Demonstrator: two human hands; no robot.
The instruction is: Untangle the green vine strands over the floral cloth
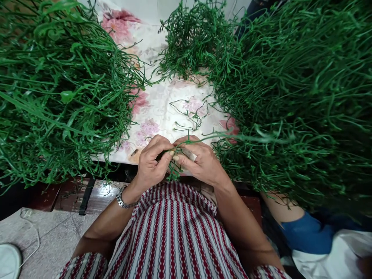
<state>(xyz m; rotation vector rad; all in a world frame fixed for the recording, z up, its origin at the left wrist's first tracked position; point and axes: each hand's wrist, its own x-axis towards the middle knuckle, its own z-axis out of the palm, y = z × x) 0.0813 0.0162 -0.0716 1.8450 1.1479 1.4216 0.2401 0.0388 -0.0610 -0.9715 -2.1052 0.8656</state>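
Note:
Both hands meet over the near edge of the table, close to my lap. My left hand [154, 159], with a metal watch at the wrist, is closed, thumb and fingers pinching a green plastic stem [174, 168]. My right hand [200, 161] grips the same stem from the other side, its thumb tip beside the left thumb. Small branching tips hang below the thumbs, and a long thin strand runs off to the right over my right hand. Just beyond my hands, a few loose green stems [192, 126] lie on the flowered tablecloth [171, 116].
A big heap of green plastic stems [64, 93] fills the left side. Another heap [305, 100] covers the right, and a smaller pile [197, 38] stands at the back. Another person's leg in blue shorts [308, 232] shows at lower right. A white round object [8, 261] is on the floor.

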